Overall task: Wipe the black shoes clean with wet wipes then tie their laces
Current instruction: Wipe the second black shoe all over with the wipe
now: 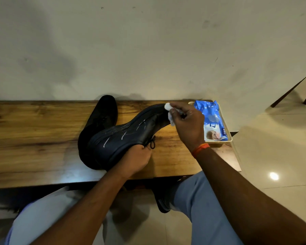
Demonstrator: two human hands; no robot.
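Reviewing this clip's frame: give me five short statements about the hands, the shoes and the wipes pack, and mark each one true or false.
1. The right hand holds a white wipe against the held shoe. True.
2. The left hand lies flat on the table, touching nothing. False: it grips the held shoe near its laces.
3. The second shoe rests on the wooden table behind the held one. True.
4. The blue wipes pack lies at the left end of the table. False: it sits in a tray at the right end.
5. White streaks show on the held shoe. True.
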